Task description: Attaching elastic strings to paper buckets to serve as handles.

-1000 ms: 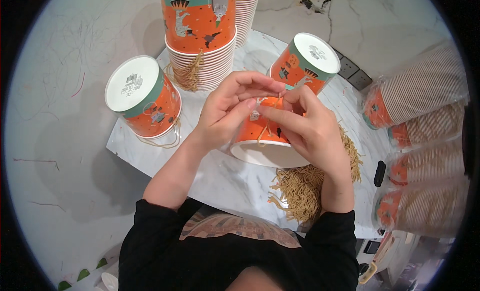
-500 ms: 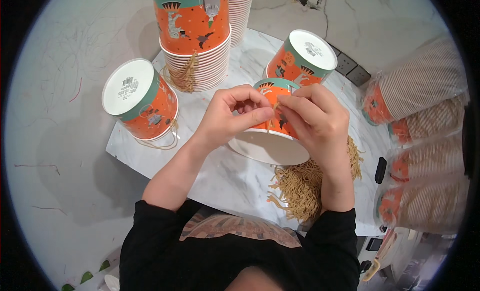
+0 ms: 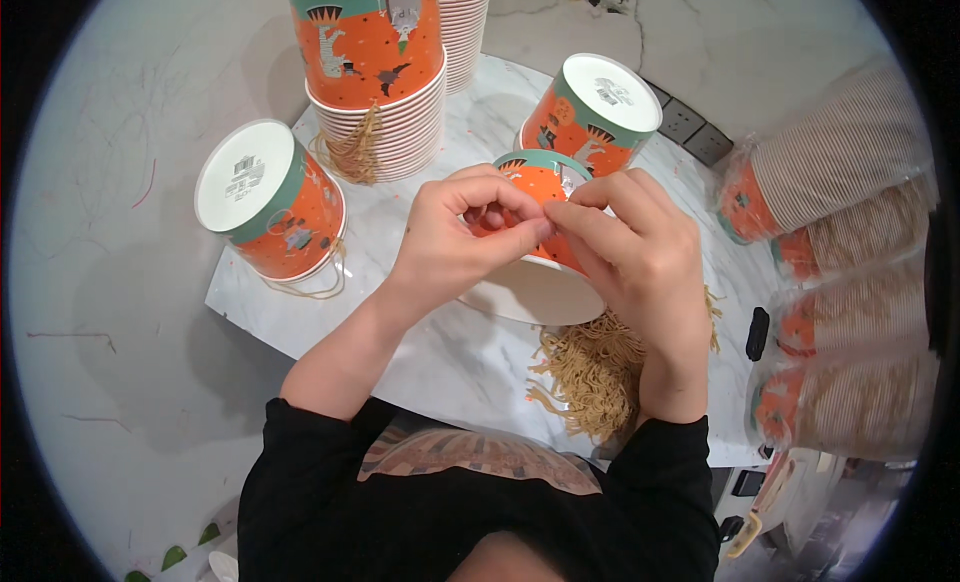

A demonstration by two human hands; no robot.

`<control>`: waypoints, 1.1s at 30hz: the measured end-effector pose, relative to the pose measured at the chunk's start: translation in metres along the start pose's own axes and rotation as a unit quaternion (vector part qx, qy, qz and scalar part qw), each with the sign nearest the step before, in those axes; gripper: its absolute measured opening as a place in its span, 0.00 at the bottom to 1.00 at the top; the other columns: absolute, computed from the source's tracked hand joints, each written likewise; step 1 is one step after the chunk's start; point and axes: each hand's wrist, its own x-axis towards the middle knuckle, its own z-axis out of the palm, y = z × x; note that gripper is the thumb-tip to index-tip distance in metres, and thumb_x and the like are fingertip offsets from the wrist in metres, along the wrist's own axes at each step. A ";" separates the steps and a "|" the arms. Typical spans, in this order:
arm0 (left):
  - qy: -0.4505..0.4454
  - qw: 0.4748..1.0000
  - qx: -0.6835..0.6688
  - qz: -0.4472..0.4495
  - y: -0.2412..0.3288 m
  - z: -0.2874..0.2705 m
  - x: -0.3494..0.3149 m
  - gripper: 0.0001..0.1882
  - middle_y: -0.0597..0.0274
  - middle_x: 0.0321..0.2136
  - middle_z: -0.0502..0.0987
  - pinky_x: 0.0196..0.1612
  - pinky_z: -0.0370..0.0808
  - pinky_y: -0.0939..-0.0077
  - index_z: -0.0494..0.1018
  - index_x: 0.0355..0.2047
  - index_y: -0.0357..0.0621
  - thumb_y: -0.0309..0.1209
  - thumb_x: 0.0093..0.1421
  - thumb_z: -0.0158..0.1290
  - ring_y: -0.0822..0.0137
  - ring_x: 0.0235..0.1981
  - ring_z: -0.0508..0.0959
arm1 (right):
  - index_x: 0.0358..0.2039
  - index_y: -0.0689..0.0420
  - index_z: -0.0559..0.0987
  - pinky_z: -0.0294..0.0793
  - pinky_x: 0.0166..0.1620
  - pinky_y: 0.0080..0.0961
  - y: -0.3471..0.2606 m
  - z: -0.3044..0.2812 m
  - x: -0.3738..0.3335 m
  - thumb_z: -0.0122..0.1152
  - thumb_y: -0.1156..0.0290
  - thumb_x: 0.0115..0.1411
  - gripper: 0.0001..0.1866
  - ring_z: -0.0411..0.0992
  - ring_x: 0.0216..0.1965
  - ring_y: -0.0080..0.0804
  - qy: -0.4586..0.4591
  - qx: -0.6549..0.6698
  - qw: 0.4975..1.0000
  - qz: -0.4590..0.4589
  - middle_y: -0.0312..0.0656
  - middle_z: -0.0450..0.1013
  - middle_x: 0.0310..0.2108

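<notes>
An orange and green paper bucket (image 3: pixel 530 185) lies tilted between my hands, its open white mouth (image 3: pixel 535 294) turned toward me. My left hand (image 3: pixel 450 227) pinches with thumb and forefinger at the bucket's side, just above the rim. Opposite it, my right hand (image 3: pixel 640 242) pinches too, fingertips nearly touching the left ones. Both work on a thin tan string at the bucket's side; the fingers now cover most of it. Under my right forearm lies a loose pile of tan strings (image 3: pixel 595 372).
Upside-down buckets stand at left (image 3: pixel 270 197) and far right (image 3: pixel 595 112). A tall nested bucket stack (image 3: pixel 385 132) rises at the back, a bundle of strings (image 3: pixel 355 147) hanging on it. Bagged bucket stacks (image 3: pixel 840 312) line the right side, near a power socket strip (image 3: pixel 685 122).
My fingertips have drawn closer together over the string, covering more of it. The whole view has shifted slightly; the other buckets keep their places.
</notes>
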 end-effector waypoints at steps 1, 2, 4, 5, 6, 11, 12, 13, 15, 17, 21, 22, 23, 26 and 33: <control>-0.001 1.000 0.008 0.001 0.001 0.001 0.000 0.03 0.70 0.29 0.77 0.30 0.67 0.86 0.81 0.29 0.39 0.22 0.56 0.65 0.84 0.26 0.71 | 0.30 0.56 0.82 0.75 0.27 0.27 0.000 -0.003 0.001 0.69 0.76 0.41 0.12 0.73 0.30 0.31 -0.011 -0.001 1.000 -0.002 0.34 0.73 0.29; -0.003 1.000 0.009 0.001 0.004 0.000 0.001 0.03 0.70 0.29 0.77 0.30 0.67 0.86 0.81 0.29 0.39 0.22 0.56 0.65 0.84 0.26 0.71 | 0.30 0.56 0.82 0.75 0.27 0.27 0.001 -0.004 0.001 0.69 0.76 0.41 0.12 0.73 0.30 0.31 -0.010 -0.001 1.000 0.000 0.34 0.73 0.29; -0.025 0.997 0.071 0.013 0.008 -0.001 0.002 0.05 0.70 0.29 0.77 0.31 0.66 0.85 0.79 0.27 0.39 0.18 0.54 0.64 0.82 0.27 0.71 | 0.32 0.54 0.83 0.73 0.28 0.29 0.004 -0.006 0.000 0.71 0.79 0.42 0.13 0.74 0.31 0.34 -0.003 0.040 0.999 0.010 0.34 0.75 0.30; -0.029 0.997 0.073 0.012 0.008 -0.002 0.004 0.05 0.70 0.29 0.77 0.31 0.66 0.85 0.79 0.27 0.39 0.18 0.54 0.64 0.82 0.27 0.71 | 0.32 0.54 0.83 0.73 0.28 0.29 0.005 -0.007 0.000 0.71 0.79 0.42 0.13 0.74 0.31 0.34 -0.001 0.039 0.999 0.014 0.34 0.75 0.30; -0.040 0.996 0.073 0.016 0.007 -0.002 0.006 0.05 0.71 0.28 0.76 0.30 0.66 0.86 0.79 0.26 0.39 0.20 0.53 0.65 0.83 0.26 0.71 | 0.31 0.53 0.83 0.73 0.28 0.29 0.005 -0.008 0.000 0.71 0.79 0.42 0.13 0.74 0.32 0.35 -0.005 0.048 0.999 0.016 0.34 0.75 0.30; -0.095 0.994 0.056 -0.021 0.012 -0.005 0.014 0.06 0.72 0.26 0.75 0.28 0.65 0.86 0.77 0.24 0.39 0.22 0.54 0.64 0.84 0.24 0.70 | 0.29 0.52 0.83 0.74 0.29 0.30 0.010 -0.005 -0.002 0.70 0.78 0.40 0.13 0.74 0.33 0.34 0.023 0.057 0.998 0.014 0.33 0.76 0.30; -0.091 0.995 0.026 -0.037 0.011 -0.004 0.015 0.07 0.73 0.25 0.75 0.28 0.64 0.86 0.76 0.23 0.39 0.22 0.54 0.64 0.84 0.24 0.70 | 0.29 0.52 0.83 0.75 0.29 0.30 0.010 -0.004 -0.002 0.69 0.79 0.39 0.13 0.75 0.33 0.34 0.011 0.049 0.999 0.017 0.33 0.76 0.30; -0.087 0.995 -0.004 -0.053 0.009 -0.004 0.015 0.07 0.73 0.24 0.75 0.27 0.64 0.87 0.76 0.23 0.40 0.22 0.54 0.64 0.84 0.23 0.70 | 0.28 0.53 0.83 0.75 0.29 0.30 0.009 -0.005 -0.001 0.69 0.79 0.39 0.12 0.75 0.33 0.34 0.000 0.041 0.999 0.019 0.32 0.76 0.29; -0.100 0.993 -0.004 -0.069 0.006 -0.006 0.017 0.08 0.73 0.24 0.75 0.27 0.64 0.87 0.75 0.23 0.41 0.22 0.53 0.64 0.84 0.23 0.70 | 0.28 0.53 0.83 0.75 0.30 0.30 0.011 -0.006 -0.001 0.69 0.80 0.41 0.12 0.75 0.33 0.34 0.010 0.045 0.998 0.033 0.32 0.76 0.29; -0.113 0.990 -0.006 -0.086 0.003 -0.008 0.018 0.08 0.74 0.23 0.75 0.27 0.63 0.87 0.75 0.23 0.41 0.22 0.53 0.65 0.84 0.23 0.70 | 0.29 0.54 0.83 0.75 0.30 0.30 0.017 -0.006 -0.002 0.69 0.80 0.42 0.11 0.75 0.33 0.34 0.020 0.047 0.998 0.047 0.32 0.76 0.29; -0.123 0.985 -0.008 -0.124 0.003 -0.007 0.015 0.08 0.72 0.24 0.73 0.30 0.64 0.86 0.73 0.23 0.41 0.20 0.53 0.63 0.82 0.25 0.70 | 0.30 0.55 0.83 0.75 0.32 0.29 0.030 -0.006 -0.005 0.68 0.80 0.48 0.08 0.74 0.33 0.35 0.077 0.047 0.992 0.086 0.34 0.77 0.30; -0.111 0.985 -0.017 -0.129 0.004 -0.007 0.013 0.08 0.69 0.26 0.72 0.33 0.65 0.85 0.72 0.24 0.40 0.18 0.53 0.61 0.80 0.28 0.70 | 0.28 0.53 0.83 0.75 0.31 0.29 0.029 -0.003 -0.004 0.67 0.78 0.46 0.07 0.74 0.33 0.33 0.084 0.041 0.992 0.089 0.32 0.76 0.30; -0.115 0.985 -0.011 -0.130 0.005 -0.007 0.011 0.08 0.69 0.26 0.72 0.33 0.65 0.85 0.72 0.24 0.40 0.18 0.53 0.61 0.80 0.28 0.70 | 0.27 0.52 0.83 0.76 0.30 0.29 0.028 -0.001 -0.004 0.66 0.76 0.44 0.07 0.74 0.34 0.31 0.090 0.034 0.991 0.092 0.30 0.75 0.30; -0.102 0.989 -0.022 -0.108 0.000 -0.005 0.008 0.06 0.72 0.24 0.75 0.28 0.63 0.87 0.74 0.27 0.40 0.21 0.54 0.62 0.83 0.24 0.68 | 0.26 0.52 0.82 0.76 0.30 0.29 0.026 0.005 -0.006 0.66 0.74 0.46 0.05 0.75 0.34 0.31 0.083 0.025 0.991 0.101 0.32 0.75 0.29; -0.073 0.992 0.070 -0.081 0.001 -0.001 0.005 0.05 0.72 0.29 0.75 0.37 0.66 0.84 0.75 0.29 0.39 0.21 0.52 0.60 0.81 0.30 0.68 | 0.26 0.54 0.82 0.76 0.32 0.32 0.019 -0.002 -0.004 0.66 0.74 0.50 0.02 0.76 0.34 0.35 0.103 0.115 0.983 0.094 0.34 0.74 0.29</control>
